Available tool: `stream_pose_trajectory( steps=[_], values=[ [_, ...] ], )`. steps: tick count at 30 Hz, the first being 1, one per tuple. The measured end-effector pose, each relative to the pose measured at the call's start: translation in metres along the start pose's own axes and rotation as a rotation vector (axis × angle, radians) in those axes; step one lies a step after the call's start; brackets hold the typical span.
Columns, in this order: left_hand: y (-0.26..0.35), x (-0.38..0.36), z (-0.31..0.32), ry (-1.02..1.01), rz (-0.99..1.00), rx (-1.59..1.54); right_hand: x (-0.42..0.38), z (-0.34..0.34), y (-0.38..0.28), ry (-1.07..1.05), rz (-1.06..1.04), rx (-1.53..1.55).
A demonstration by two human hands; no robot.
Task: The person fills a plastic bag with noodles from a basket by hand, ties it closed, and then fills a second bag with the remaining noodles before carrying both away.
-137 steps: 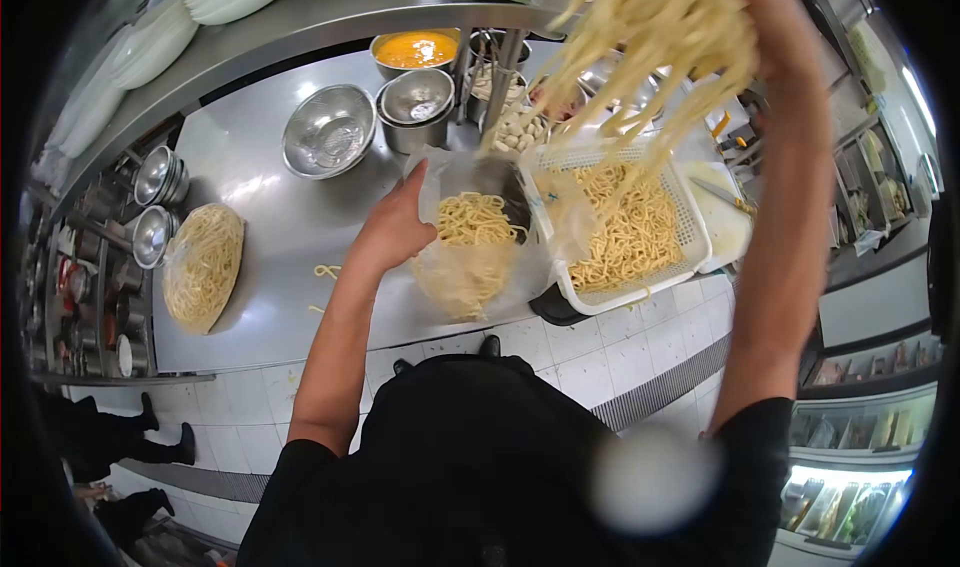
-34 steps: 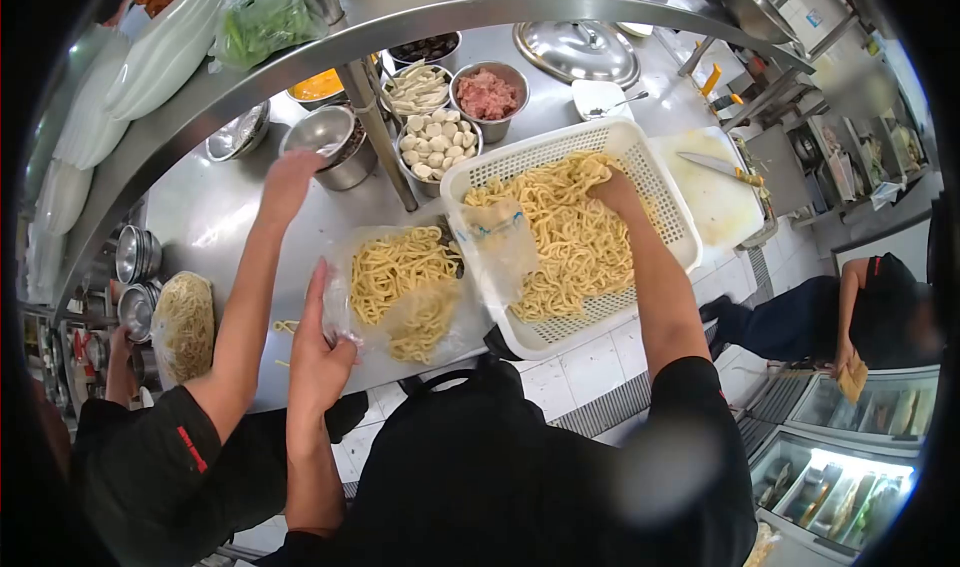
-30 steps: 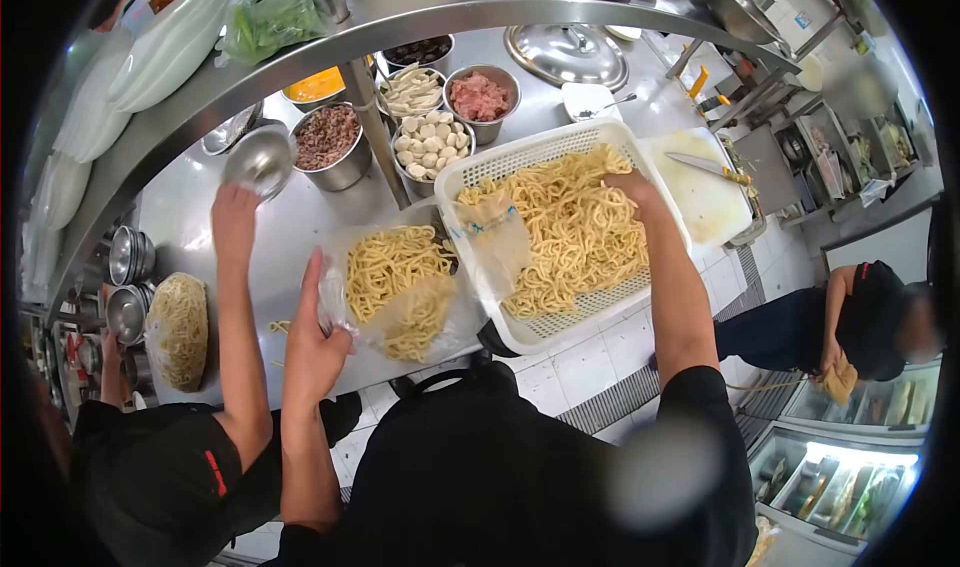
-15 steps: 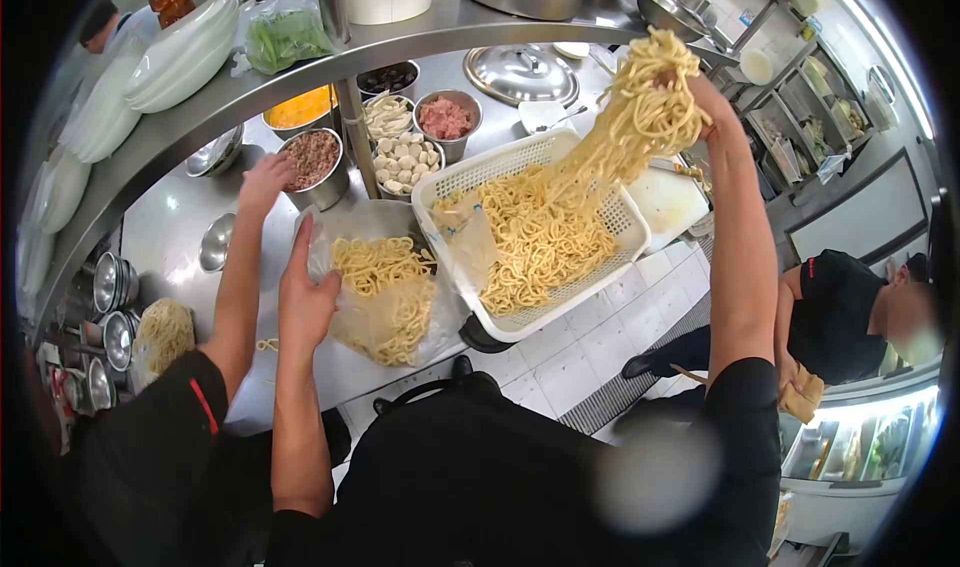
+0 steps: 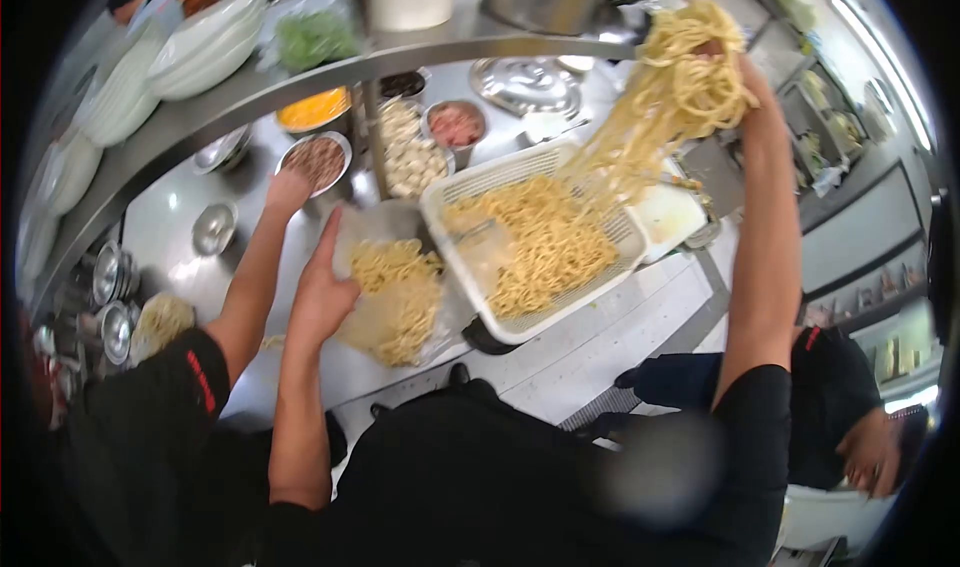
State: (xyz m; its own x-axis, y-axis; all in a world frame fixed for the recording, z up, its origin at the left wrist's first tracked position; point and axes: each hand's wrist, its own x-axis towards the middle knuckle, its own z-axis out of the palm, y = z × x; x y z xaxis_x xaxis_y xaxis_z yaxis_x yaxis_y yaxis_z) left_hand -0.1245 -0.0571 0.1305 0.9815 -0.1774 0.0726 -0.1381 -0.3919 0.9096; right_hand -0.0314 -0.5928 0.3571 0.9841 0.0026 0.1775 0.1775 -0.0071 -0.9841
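Note:
My right hand [image 5: 738,59] is raised at the upper right, its fingers mostly buried in a thick clump of yellow noodles [image 5: 690,77]. Long strands hang from it down to the white perforated basket [image 5: 487,325], where a large heap of noodles [image 5: 545,257] lies with a piece of clear plastic over its left part. At the mouth of a clear plastic bag [image 5: 440,332], my left hand [image 5: 325,292] grips the edge, index finger stretched along it. Noodles [image 5: 400,307] lie inside this bag, left of the basket.
A co-worker's hand [image 5: 290,189] reaches to a bowl of minced meat [image 5: 318,163]. Tubs of pink meat [image 5: 456,124] and pale sliced food [image 5: 412,162] stand behind the basket. A steel shelf [image 5: 440,59] crosses above. Another person [image 5: 835,397] is at the right.
My right hand has lifted the noodle clump slightly up and to the right. The co-worker's hand has moved down onto the minced-meat bowl's near edge. My left hand stays at the bag.

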Motion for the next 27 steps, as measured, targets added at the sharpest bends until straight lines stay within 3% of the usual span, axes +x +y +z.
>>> stream_pose_trajectory(
  steps=[4,5,10,12,18,23,27],
  values=[
    [0.004,0.002,-0.006,-0.055,-0.085,-0.018,0.011,-0.007,-0.010,0.015,-0.045,-0.107],
    [0.005,0.003,-0.007,-0.055,-0.063,0.002,0.024,-0.024,-0.021,0.066,0.088,0.013],
    [0.014,0.005,-0.007,-0.106,-0.116,0.035,0.022,0.028,-0.062,0.033,-0.094,-0.182],
    [0.012,0.007,-0.006,-0.082,-0.036,0.005,0.020,0.054,-0.075,0.010,-0.148,-0.198],
    [0.018,0.022,0.000,-0.096,-0.050,-0.005,0.012,0.142,-0.089,-0.104,-0.295,-0.165],
    [0.016,0.025,-0.006,-0.119,-0.096,-0.021,0.012,0.219,-0.039,-0.219,-0.307,-0.030],
    [0.019,0.025,-0.016,-0.108,-0.121,-0.026,0.025,0.276,0.060,-0.313,-0.226,0.122]
  ],
)
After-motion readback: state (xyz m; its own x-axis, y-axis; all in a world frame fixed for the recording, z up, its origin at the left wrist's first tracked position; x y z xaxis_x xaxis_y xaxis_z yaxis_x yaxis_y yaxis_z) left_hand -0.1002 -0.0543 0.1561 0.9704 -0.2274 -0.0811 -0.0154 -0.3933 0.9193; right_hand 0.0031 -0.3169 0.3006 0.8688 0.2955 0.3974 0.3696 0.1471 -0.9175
